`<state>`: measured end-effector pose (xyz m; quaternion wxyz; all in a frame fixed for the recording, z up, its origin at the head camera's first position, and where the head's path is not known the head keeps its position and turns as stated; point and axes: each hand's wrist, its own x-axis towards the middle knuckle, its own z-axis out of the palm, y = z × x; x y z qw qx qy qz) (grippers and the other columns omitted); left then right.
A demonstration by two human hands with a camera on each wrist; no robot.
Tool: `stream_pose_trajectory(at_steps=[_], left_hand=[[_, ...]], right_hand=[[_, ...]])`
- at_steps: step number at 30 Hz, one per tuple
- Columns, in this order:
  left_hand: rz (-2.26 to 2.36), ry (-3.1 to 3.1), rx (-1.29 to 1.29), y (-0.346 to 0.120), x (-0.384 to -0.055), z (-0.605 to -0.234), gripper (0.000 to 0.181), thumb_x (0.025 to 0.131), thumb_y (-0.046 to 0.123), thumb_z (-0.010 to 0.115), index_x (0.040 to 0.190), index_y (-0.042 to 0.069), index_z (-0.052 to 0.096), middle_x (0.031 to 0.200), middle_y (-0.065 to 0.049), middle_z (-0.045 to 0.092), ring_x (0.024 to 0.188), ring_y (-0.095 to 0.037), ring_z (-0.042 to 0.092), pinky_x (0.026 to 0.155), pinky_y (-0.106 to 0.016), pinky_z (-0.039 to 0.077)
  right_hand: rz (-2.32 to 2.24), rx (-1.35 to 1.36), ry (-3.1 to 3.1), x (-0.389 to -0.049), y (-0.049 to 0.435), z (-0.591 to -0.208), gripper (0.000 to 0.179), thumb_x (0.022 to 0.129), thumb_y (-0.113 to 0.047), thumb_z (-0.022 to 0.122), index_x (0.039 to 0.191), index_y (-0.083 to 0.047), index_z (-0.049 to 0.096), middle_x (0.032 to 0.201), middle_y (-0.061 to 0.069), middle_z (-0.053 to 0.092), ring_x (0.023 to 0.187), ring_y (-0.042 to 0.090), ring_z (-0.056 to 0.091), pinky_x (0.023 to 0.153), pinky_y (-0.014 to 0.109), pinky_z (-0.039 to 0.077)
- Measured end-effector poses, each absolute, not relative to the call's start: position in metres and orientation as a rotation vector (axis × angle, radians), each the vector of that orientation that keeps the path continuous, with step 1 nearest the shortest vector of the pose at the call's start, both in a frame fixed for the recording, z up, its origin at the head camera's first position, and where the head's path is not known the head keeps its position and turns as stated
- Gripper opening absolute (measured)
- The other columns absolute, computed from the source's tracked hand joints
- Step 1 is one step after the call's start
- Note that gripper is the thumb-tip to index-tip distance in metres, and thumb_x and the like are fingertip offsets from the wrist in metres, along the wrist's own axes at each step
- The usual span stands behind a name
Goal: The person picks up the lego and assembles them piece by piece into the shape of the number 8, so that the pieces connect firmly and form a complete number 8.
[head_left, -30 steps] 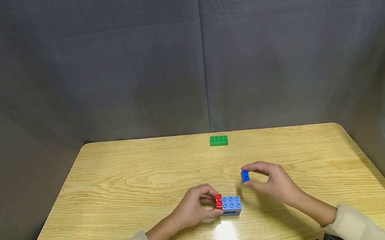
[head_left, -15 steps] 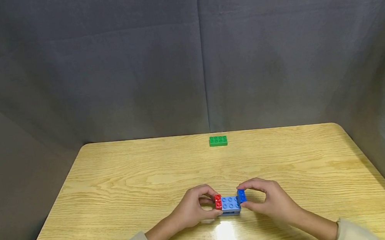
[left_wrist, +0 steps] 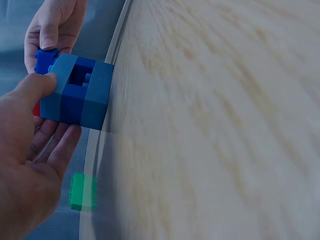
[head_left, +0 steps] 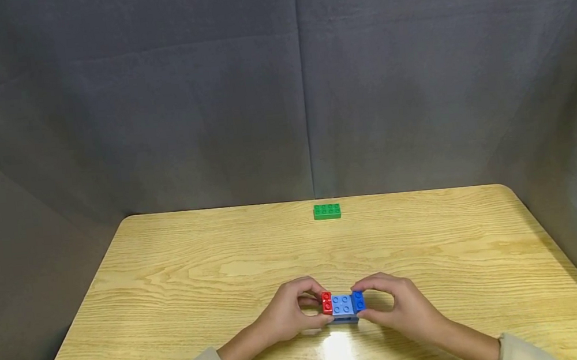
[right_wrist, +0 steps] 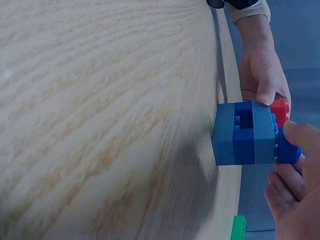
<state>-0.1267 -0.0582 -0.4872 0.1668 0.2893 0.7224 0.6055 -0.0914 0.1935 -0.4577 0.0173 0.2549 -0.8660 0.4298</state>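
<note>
A brick stack stands near the front of the table, with an upper light blue brick (head_left: 341,304) showing bare studs. Its dark blue middle layer (right_wrist: 243,148) has a gap in it, above another light blue brick (right_wrist: 223,135). On the stack's left end sits a small red brick (head_left: 327,302). My left hand (head_left: 287,314) grips that end, thumb on the near side and fingers behind. My right hand (head_left: 408,309) pinches a small blue brick (head_left: 359,300) over the right end. Studs show between it and the stack in the right wrist view; whether it is seated I cannot tell.
A green brick (head_left: 327,211) lies near the far edge of the wooden table (head_left: 197,258). Dark curtains (head_left: 210,124) hang behind the table and along its sides.
My right hand has brought the small blue brick left and toward me, from beside the stack to above its right end. The left hand keeps holding the stack in place.
</note>
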Motion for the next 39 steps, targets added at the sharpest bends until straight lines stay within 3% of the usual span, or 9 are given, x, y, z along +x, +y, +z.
stream_pose_trajectory(at_steps=[7,19,29,39], left_hand=[[1.716,2.066,0.861,-0.058,-0.128,-0.49,0.029,0.073,0.006,0.08,0.096,0.009,0.061,0.1,-0.006,0.06,0.091,-0.013,0.064,0.08,-0.027,0.054],[1.708,2.054,0.806,-0.058,-0.117,-0.46,0.028,0.073,-0.007,0.075,0.095,0.002,0.06,0.101,-0.011,0.059,0.09,-0.022,0.065,0.081,-0.034,0.054],[1.708,2.072,0.819,-0.059,-0.118,-0.459,0.027,0.073,-0.006,0.075,0.095,0.001,0.06,0.1,-0.012,0.059,0.09,-0.024,0.064,0.082,-0.034,0.054],[1.705,2.058,0.79,-0.058,-0.117,-0.461,0.028,0.073,-0.007,0.075,0.095,0.002,0.06,0.101,-0.011,0.059,0.09,-0.023,0.065,0.081,-0.034,0.054]], right_hand=[[1.337,0.791,-2.693,-0.092,0.192,-0.458,0.035,0.077,-0.032,0.076,0.109,-0.021,0.066,0.107,-0.009,0.066,0.101,0.01,0.06,0.087,0.036,0.051],[1.399,0.751,-2.709,-0.093,0.189,-0.459,0.034,0.076,-0.029,0.078,0.106,-0.016,0.068,0.105,-0.011,0.066,0.099,0.011,0.061,0.087,0.039,0.051],[1.467,0.734,-2.715,-0.095,0.186,-0.459,0.033,0.073,-0.017,0.081,0.104,-0.013,0.069,0.104,-0.005,0.068,0.099,0.011,0.062,0.091,0.034,0.05],[1.686,0.623,-2.719,-0.093,0.186,-0.463,0.03,0.075,-0.019,0.08,0.103,-0.016,0.068,0.102,-0.007,0.067,0.1,0.017,0.063,0.089,0.031,0.05]])
